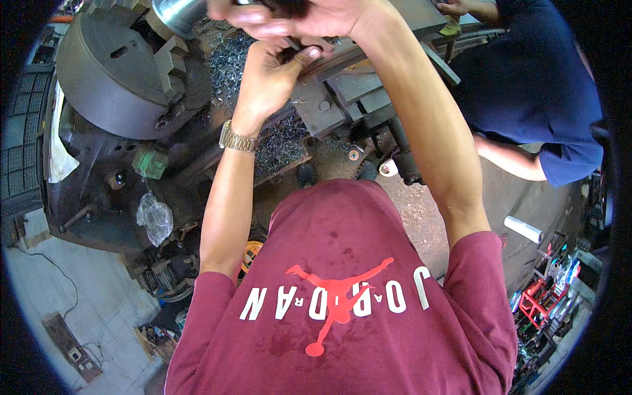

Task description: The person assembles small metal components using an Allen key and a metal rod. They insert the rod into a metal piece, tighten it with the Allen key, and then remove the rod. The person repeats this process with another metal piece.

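Observation:
My left hand [271, 74], with a metal watch on its wrist, is raised at the top centre. Its thumb presses in against a small dark part, mostly hidden by the fingers. Just above and overlapping it, my right hand [322, 18] is smeared by motion and cut by the upper edge. Its fingers curl round something dark whose kind I cannot make out. Left of both hands is a large grey lathe chuck [108, 72] with stepped jaws [170, 69]. A shiny metal cylinder [179, 14] shows at the chuck's face. Below the hands lies the machine's metal slide [322, 105].
Curly metal chips [280, 148] cover the lathe bed. A green block [150, 162] and a clear plastic bag [155, 218] lie on the machine at left. Close by on the right stands a person in a navy shirt [526, 85]. A white roll [523, 229] lies beyond my right elbow.

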The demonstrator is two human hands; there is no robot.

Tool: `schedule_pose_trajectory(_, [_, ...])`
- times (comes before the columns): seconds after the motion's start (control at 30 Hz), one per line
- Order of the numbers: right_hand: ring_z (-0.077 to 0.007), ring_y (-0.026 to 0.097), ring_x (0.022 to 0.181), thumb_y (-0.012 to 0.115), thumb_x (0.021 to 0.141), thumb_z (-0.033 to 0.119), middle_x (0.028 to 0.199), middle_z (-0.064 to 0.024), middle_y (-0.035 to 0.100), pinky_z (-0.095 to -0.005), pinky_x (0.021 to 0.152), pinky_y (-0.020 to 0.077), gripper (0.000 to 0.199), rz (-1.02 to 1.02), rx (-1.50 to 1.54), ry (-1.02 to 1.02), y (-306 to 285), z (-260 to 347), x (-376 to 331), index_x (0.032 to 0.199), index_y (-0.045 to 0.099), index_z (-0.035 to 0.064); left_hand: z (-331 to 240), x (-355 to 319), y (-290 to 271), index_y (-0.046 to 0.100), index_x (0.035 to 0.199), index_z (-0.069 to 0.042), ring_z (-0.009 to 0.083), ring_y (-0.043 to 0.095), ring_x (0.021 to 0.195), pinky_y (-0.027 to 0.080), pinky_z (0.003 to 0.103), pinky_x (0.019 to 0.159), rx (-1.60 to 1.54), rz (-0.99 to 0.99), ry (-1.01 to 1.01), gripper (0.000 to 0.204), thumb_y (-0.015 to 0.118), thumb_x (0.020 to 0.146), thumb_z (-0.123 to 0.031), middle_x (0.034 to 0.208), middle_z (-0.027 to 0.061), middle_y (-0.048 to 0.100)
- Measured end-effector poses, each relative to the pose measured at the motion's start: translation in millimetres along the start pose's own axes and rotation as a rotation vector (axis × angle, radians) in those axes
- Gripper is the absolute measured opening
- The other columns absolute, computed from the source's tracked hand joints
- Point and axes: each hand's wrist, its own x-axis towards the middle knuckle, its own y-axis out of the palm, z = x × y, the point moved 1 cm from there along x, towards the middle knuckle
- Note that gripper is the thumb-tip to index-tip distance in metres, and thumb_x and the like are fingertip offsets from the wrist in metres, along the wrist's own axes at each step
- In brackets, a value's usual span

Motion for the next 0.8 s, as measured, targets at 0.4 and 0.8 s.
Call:
schedule_pose_trajectory(0.4, [-0.0110, 0.048, 0.058, 0.056, 0.103, 0.030, 0.063, -0.0055, 0.055, -0.0323, 0.054, 0.0415, 0.041, -0.864, -1.157, -0.055, 68.8, 14.9, -1.6, 0.083, 0.059, -0.0056, -1.9, -4.7, 1.8, 0.074, 0.104, 0.003, 0.0083, 0.065, 0.085, 0.053, 0.026, 0.081, 0.126, -0.180, 0.004, 0.022, 0.080, 0.084, -0.003, 0.094, 0.0068, 0.077])
schedule_pose_trajectory(0.8, [-0.0169, 0.055, 0.054, 0.045, 0.104, 0.020, 0.059, -0.0107, 0.057, -0.0343, 0.054, 0.0440, 0.037, -0.819, -1.099, -0.246, 46.7, 1.8, 1.5, 0.085, 0.061, -0.0068, 4.8, -17.6, -0.4, 0.077, 0.098, 0.001, 0.0135, 0.072, 0.082, 0.056, 0.028, 0.077, 0.251, -0.335, 0.108, 0.023, 0.085, 0.077, -0.004, 0.091, 0.0118, 0.078])
